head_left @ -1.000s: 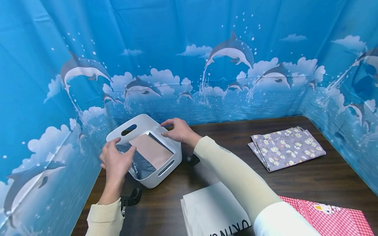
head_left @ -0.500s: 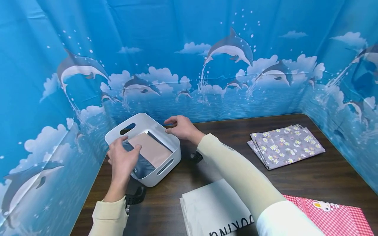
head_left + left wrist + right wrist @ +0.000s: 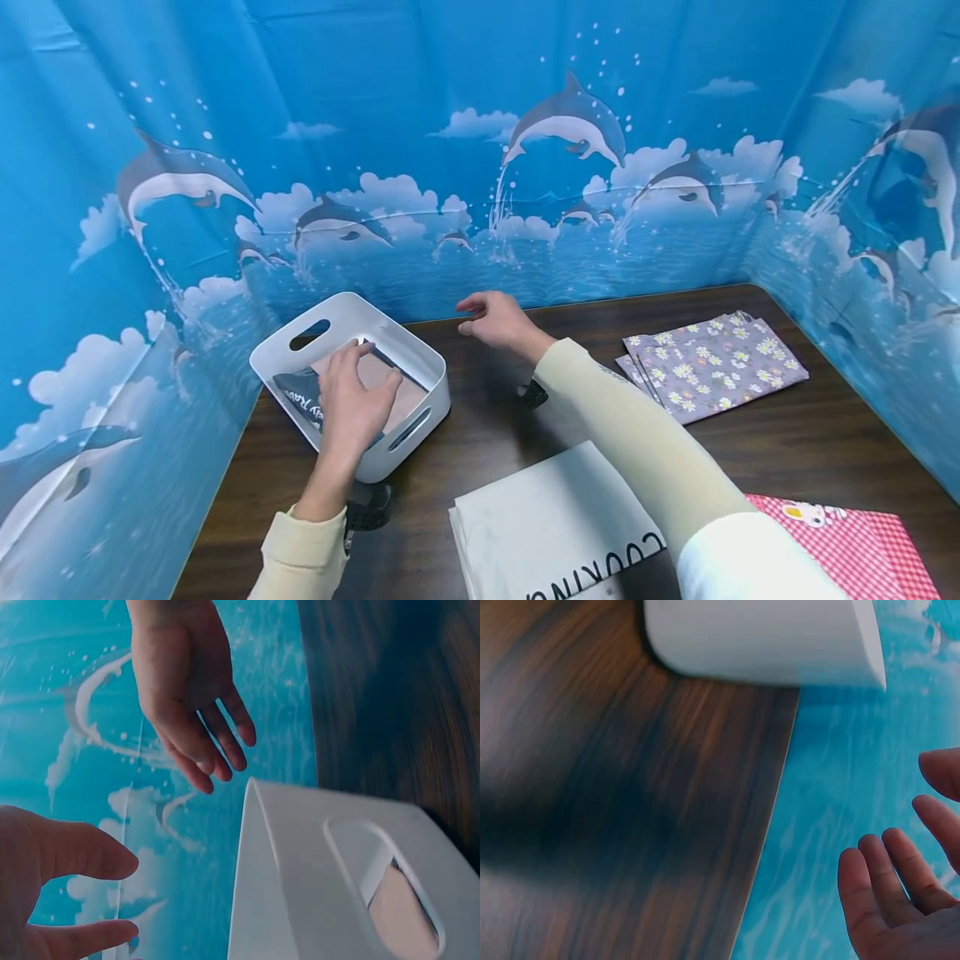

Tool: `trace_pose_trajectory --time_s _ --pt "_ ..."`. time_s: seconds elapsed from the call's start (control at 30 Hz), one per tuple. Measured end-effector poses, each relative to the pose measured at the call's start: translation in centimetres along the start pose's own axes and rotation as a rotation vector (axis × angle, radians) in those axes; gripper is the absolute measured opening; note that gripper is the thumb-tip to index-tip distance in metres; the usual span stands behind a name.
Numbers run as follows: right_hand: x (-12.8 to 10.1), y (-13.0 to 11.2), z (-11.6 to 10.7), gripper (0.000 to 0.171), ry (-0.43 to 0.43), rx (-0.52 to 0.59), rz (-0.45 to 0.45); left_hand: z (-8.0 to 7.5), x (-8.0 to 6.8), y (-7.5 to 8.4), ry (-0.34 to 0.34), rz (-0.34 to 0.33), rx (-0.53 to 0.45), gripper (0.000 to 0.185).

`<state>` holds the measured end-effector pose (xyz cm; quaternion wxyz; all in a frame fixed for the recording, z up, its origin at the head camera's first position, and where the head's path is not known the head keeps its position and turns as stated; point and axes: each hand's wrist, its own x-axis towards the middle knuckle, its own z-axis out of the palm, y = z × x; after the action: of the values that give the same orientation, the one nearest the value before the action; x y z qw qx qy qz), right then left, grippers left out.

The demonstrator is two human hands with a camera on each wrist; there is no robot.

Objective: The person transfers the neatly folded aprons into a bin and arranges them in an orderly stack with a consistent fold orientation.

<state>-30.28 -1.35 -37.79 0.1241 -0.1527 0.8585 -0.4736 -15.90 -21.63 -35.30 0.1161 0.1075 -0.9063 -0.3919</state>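
Note:
A white basket [image 3: 425,357] with handle slots stands at the table's back left. Inside lie a dark folded bag with white lettering [image 3: 300,397] and a pink folded piece [image 3: 378,372]. My left hand [image 3: 365,369] reaches into the basket, its fingers spread flat over these folded pieces. My right hand [image 3: 477,313] hovers open to the right of the basket, touching nothing. The left wrist view shows the basket's wall [image 3: 300,892], my left hand's thumb [image 3: 75,851] and the right hand [image 3: 187,690] beyond. In the right wrist view, the right hand's fingers [image 3: 896,889] are relaxed and the basket [image 3: 765,637] is far off.
On the dark wooden table [image 3: 825,442] lie a grey flowered cloth [image 3: 712,371] at the back right, a white folded bag with black lettering [image 3: 551,525] near me and a red checked cloth [image 3: 870,550] at the front right. A blue dolphin backdrop [image 3: 450,125] walls in three sides.
My right hand let go of the basket's far rim and drew away to the right. My left hand moved from the near rim into the basket, onto the folded pieces.

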Motion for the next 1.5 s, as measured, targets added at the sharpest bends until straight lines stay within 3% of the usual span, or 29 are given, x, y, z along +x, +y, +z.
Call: trace_pose_trajectory --time_s 0.33,0.57,0.87,1.5 --pt "-1.9 4.8 -4.7 0.042 0.059 -0.001 0.062 3.1 -0.7 1.9 -0.048 0.125 0.009 0.057" --pt "-3.5 8.1 -6.7 0.044 0.114 -0.018 0.133 5.8 -1.6 2.9 -0.060 0.204 0.044 0.052" --pt "-5.0 10.9 -8.8 0.043 0.171 -0.074 0.166 8.9 -2.7 3.8 -0.153 0.229 0.056 0.054" --pt "-8.8 16.3 -12.8 0.045 0.296 -0.108 0.275 16.1 -2.6 6.5 -0.341 0.321 0.075 0.052"
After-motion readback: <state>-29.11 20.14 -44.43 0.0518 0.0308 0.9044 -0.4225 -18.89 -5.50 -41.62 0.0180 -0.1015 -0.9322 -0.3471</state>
